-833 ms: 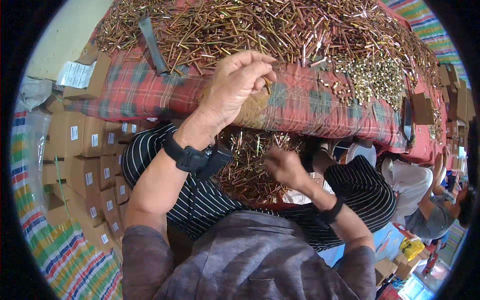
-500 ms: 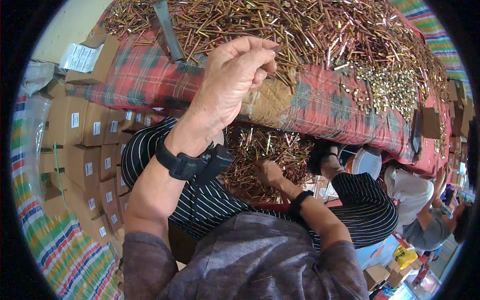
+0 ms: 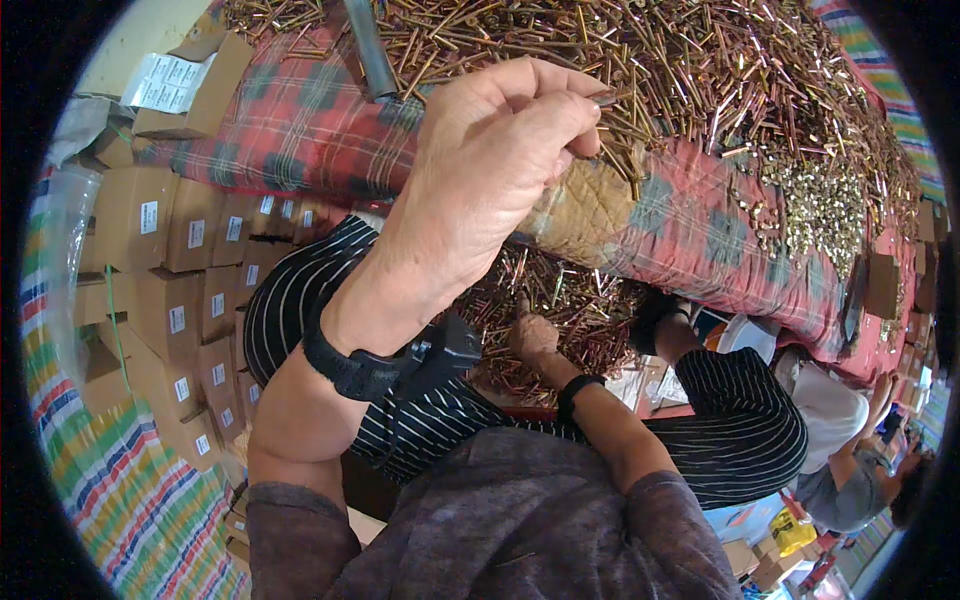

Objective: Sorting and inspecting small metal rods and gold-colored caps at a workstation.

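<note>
My left hand is raised over the front edge of a red plaid cloth on a raised surface. Its thumb and fingers are pinched together, and what sits in the pinch is too small to make out. Just beyond its fingertips spreads a large heap of long, thin, copper-coloured bolts or screws. Lower down, between my knees, my right hand rests at a second pile of the same long pieces. Its fingers are mostly curled, and anything in them cannot be made out.
A heap of small shiny metal pieces lies right of the bolts. A grey metal bar leans at the far left of the cloth. Stacked cardboard boxes stand at my left. A white bucket and another person are at right.
The view has shifted slightly. My left hand has moved a little to the right, still pinched. My right hand stays by the lower pile, its wrist turned slightly.
</note>
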`<action>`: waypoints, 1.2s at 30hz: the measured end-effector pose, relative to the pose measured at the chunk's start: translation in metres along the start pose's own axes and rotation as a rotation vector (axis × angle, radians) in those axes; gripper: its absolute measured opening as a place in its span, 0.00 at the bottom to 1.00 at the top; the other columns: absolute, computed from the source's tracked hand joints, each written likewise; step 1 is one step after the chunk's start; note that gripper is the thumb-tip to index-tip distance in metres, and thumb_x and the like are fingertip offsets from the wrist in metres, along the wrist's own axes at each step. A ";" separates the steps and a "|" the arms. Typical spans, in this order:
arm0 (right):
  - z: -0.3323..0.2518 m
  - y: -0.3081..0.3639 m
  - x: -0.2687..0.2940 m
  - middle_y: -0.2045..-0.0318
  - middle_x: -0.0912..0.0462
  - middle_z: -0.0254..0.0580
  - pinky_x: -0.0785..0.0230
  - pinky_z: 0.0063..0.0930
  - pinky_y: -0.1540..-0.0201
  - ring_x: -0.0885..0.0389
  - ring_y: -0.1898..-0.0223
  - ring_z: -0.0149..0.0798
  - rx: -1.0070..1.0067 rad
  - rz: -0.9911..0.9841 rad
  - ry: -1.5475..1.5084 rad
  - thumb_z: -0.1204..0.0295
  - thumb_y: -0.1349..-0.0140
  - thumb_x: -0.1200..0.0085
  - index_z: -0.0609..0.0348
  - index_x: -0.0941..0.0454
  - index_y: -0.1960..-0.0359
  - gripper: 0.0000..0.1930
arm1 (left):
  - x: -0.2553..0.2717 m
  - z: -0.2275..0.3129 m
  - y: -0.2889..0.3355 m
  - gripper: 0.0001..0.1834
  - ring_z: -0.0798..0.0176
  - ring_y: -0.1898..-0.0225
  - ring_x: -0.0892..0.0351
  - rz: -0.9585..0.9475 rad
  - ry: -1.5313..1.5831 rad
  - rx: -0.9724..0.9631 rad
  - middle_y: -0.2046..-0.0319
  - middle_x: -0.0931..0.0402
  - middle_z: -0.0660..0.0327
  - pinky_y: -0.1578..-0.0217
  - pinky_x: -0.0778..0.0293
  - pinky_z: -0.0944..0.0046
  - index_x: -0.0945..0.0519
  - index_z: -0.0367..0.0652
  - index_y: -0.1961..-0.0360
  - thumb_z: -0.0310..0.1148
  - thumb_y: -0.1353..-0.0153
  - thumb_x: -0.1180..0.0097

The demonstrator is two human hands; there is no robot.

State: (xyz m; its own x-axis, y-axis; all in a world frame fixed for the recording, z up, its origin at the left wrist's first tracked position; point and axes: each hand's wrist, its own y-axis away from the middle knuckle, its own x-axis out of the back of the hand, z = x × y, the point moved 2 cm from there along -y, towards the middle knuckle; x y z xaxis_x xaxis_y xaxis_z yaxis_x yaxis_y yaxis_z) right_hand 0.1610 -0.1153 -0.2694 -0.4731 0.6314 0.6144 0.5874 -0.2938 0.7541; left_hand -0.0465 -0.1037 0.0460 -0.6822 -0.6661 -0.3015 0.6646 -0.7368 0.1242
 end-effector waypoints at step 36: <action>0.011 -0.026 0.029 0.72 0.18 0.46 0.26 0.38 0.67 0.18 0.67 0.46 -0.241 0.372 -0.229 0.62 0.46 0.48 0.58 0.21 0.68 0.12 | -0.003 -0.004 0.009 0.10 0.76 0.74 0.27 -0.044 -0.018 0.043 0.76 0.24 0.61 0.75 0.32 0.77 0.23 0.31 0.64 0.28 0.44 0.49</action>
State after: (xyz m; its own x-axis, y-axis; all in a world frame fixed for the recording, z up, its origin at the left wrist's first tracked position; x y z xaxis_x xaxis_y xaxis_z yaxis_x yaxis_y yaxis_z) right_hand 0.1395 -0.0813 -0.2740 -0.0875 0.5856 0.8058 0.5078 -0.6697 0.5419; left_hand -0.0370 -0.1075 0.0442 -0.7161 -0.6348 -0.2901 0.6206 -0.7693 0.1514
